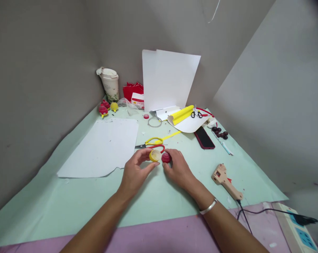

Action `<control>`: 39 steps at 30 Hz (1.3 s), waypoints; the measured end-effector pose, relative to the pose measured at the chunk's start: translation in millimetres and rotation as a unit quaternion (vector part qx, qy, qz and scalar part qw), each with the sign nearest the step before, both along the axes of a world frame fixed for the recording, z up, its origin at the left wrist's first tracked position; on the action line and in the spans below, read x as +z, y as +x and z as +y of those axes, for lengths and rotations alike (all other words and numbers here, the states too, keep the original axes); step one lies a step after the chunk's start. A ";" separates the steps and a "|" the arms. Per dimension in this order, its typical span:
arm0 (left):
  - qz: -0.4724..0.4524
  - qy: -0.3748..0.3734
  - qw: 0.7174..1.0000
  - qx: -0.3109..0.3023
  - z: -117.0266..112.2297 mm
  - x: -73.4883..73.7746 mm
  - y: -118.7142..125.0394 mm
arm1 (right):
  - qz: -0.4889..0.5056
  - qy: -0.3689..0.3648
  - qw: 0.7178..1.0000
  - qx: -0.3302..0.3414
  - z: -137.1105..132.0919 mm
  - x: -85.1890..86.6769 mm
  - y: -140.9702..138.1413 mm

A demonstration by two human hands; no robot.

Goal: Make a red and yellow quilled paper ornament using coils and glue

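Observation:
My left hand point(136, 172) pinches a small yellow bottle cap point(155, 155) between thumb and fingers, its hollow side facing me. My right hand point(177, 168) grips a small red bottle cap point(166, 157) right beside it; the two caps sit a few centimetres apart, just above the pale green table cover point(69, 207). A silver bangle point(208, 207) circles my right wrist. Just behind the hands lie yellow-handled scissors point(152, 142) and a red loop handle.
A white sheet point(103, 147) lies left. A wooden-coloured glue gun point(226, 181) with black cord lies right, near a power strip point(297, 230). A dark red phone point(204, 137), yellow roll point(182, 115), white card point(169, 79), paper cup point(110, 84) and finished red and yellow cap pieces point(106, 108) stand behind.

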State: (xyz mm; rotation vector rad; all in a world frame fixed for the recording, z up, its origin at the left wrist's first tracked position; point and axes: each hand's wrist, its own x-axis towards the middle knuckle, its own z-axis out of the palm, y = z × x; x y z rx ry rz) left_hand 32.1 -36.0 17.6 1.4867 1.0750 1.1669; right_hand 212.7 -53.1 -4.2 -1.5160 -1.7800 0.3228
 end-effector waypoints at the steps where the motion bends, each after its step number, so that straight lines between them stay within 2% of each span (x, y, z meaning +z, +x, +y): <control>1: -0.016 -0.005 1.000 -0.001 0.7 0.4 0.1 | 0.016 0.005 1.000 -0.002 -1.2 6.0 -0.2; 4: -0.051 -0.017 0.998 -0.016 2.1 -0.9 0.9 | 0.081 0.015 0.997 -0.007 -7.9 28.7 -4.2; 6: -0.061 -0.019 0.998 -0.027 1.7 -2.9 1.5 | 0.089 0.023 0.996 0.008 -13.7 41.1 -10.5; 9: -0.067 -0.010 0.997 -0.041 -0.7 -5.0 2.1 | 0.070 0.031 0.997 0.014 -20.2 48.6 -22.0; 20: -0.055 -0.018 0.997 -0.041 -7.7 -4.7 5.2 | 0.045 0.104 0.993 0.016 -27.5 49.5 -31.4; 39: -0.061 -0.007 0.997 -0.050 -6.5 -7.1 4.2 | 0.033 0.120 0.992 0.024 -27.6 47.6 -31.5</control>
